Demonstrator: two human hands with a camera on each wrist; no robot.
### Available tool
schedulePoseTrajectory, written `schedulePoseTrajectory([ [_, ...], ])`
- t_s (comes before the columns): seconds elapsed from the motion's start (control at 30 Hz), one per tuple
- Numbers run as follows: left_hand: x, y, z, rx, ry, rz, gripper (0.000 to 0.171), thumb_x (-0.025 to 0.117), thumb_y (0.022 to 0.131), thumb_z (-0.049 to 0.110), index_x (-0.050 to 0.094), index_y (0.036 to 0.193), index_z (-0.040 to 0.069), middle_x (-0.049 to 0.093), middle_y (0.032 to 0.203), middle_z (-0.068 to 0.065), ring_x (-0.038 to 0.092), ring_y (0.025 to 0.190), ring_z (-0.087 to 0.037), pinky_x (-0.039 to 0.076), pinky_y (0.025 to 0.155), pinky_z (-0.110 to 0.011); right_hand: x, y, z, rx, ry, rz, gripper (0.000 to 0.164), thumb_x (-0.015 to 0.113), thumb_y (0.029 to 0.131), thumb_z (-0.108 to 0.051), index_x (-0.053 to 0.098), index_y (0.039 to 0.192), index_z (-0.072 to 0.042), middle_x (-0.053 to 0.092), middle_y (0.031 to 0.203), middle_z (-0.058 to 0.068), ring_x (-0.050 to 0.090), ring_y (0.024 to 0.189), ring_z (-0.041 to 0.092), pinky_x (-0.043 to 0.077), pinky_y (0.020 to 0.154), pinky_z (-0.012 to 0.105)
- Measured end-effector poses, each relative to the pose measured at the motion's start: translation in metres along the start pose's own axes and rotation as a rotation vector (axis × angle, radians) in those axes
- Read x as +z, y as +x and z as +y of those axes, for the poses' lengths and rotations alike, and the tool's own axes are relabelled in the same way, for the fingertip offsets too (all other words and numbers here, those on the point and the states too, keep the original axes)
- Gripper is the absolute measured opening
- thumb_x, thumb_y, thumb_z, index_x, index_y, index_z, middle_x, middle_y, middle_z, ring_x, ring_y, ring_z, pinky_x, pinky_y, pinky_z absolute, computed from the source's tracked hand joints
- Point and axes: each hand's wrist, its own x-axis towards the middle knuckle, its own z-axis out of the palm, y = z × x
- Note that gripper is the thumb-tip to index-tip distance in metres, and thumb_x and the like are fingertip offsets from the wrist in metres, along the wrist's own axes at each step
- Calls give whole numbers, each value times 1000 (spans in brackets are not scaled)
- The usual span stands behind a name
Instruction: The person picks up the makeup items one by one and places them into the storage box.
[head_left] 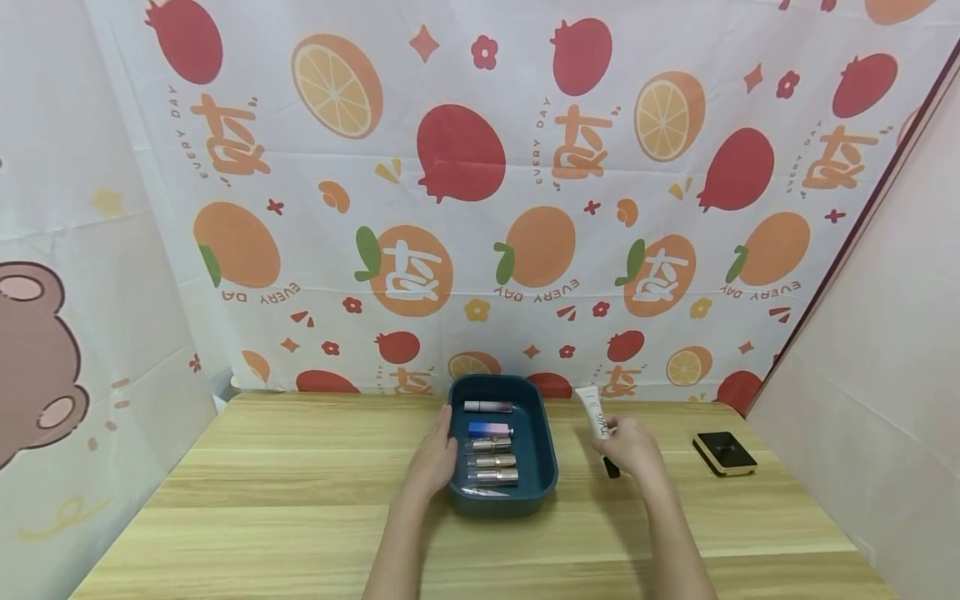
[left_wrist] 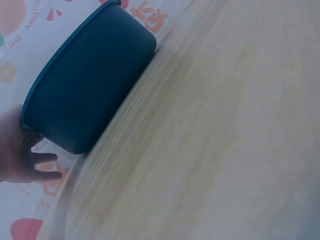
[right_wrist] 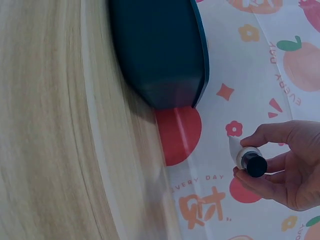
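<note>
A dark teal rectangular bin (head_left: pixel 543 446) stands on the table, with several lip-makeup tubes lying inside. Among them are a pale tube with a dark end (head_left: pixel 487 407), a blue-and-pink one (head_left: pixel 490 429) and a gold-banded one (head_left: pixel 495 461). My left hand (head_left: pixel 435 458) rests against the bin's left side at the rim; in the left wrist view its lower fingers (left_wrist: pixel 46 158) stretch out straight, spread apart. Right of the bin, my right hand (head_left: pixel 630 446) pinches a white squeeze tube (head_left: pixel 591 408) near its black cap (right_wrist: pixel 254 165), clear of the tabletop.
A black square compact with a gold edge (head_left: pixel 724 452) lies on the table at the right. The wood-grain table (head_left: pixel 300 492) ends at a fruit-printed cloth (head_left: pixel 465 250) hung behind it. Pale cloths hang at both sides.
</note>
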Motion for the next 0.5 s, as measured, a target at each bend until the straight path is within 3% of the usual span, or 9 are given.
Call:
schedulePoseTrajectory([
  [0.5, 1, 2, -2, -12, -16, -7, 53, 35, 96, 10, 18, 145, 0, 15, 149, -17, 18, 134, -34, 17, 107, -47, 8, -1, -21, -9, 4, -31, 38, 68, 75, -8, 60, 107, 10, 61, 79, 11, 55, 66, 20, 47, 52, 30],
])
